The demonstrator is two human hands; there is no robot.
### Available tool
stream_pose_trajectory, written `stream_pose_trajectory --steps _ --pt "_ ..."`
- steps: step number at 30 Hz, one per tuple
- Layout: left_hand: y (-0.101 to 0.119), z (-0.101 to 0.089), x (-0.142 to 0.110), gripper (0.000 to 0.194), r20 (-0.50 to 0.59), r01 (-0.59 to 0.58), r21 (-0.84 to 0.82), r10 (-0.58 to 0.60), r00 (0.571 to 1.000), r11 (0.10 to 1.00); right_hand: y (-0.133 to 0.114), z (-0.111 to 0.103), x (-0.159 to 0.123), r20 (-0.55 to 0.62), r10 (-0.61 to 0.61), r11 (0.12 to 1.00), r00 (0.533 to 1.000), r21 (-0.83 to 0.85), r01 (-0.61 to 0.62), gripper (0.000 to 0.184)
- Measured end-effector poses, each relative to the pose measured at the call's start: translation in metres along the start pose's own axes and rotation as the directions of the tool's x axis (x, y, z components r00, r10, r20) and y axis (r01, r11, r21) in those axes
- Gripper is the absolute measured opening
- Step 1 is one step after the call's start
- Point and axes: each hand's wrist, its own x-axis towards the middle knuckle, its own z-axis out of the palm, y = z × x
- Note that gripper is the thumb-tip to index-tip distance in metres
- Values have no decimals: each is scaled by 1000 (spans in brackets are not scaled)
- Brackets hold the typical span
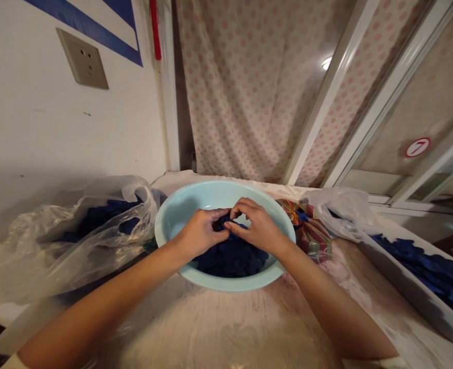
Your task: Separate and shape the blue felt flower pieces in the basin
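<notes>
Both hands meet over a light blue plastic basin (226,285). Between the fingertips is a small dark blue piece (222,221), possibly fabric; its exact kind is partly hidden by the fingers. My left hand (201,233) pinches it from the left, thumb below and fingers above. From the right, my right hand (255,225) curls its thumb and index finger onto the same piece. Below them, a heap of similar dark blue pieces (232,259) lies in the basin.
Left of the basin, a clear plastic bag (76,266) holds more dark blue pieces. To the right are a striped, colourful bundle (311,230), another plastic bag (342,205) and a white box (407,287) of dark blue pieces. Behind hangs a dotted curtain (245,92).
</notes>
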Motion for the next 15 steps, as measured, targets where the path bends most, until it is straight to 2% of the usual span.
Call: stream_pose_trajectory --steps 3,9,15 --pt "0 0 0 36 -7 5 42 -4 1000 999 3 0 1 -3 10 998 1000 59 -10 3" --pt "-10 2 1 44 -48 76 45 -74 996 996 9 -1 3 -3 79 973 997 218 -77 9" --pt "-11 4 0 37 -13 2 -22 -2 1000 1000 10 0 3 -6 103 964 995 245 -98 18"
